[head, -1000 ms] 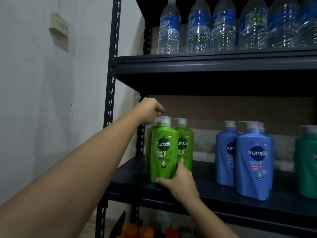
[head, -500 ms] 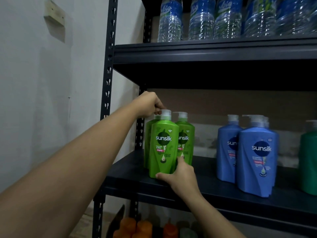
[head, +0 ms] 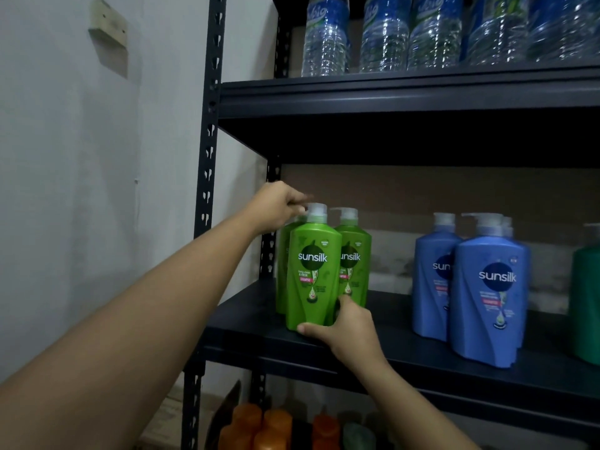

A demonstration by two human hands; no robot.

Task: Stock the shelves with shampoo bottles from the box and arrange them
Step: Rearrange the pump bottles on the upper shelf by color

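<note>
A front green Sunsilk shampoo bottle (head: 311, 274) stands upright at the left end of the dark middle shelf (head: 422, 362). My left hand (head: 279, 206) pinches its white pump top. My right hand (head: 344, 323) grips the bottle's base, thumb along the front bottom edge. A second green bottle (head: 355, 258) stands right behind it, and a third (head: 283, 254) is partly hidden at the back left. Blue Sunsilk bottles (head: 487, 300) stand in a group further right.
A darker green bottle (head: 586, 303) is cut off at the right edge. Water bottles (head: 386, 34) line the upper shelf. Orange bottles (head: 269, 427) sit on the shelf below. The rack's perforated post (head: 209, 151) and a white wall are on the left.
The front green bottle has been turned slightly and nudged into line; both hands stay on it. The view has shifted a little.
</note>
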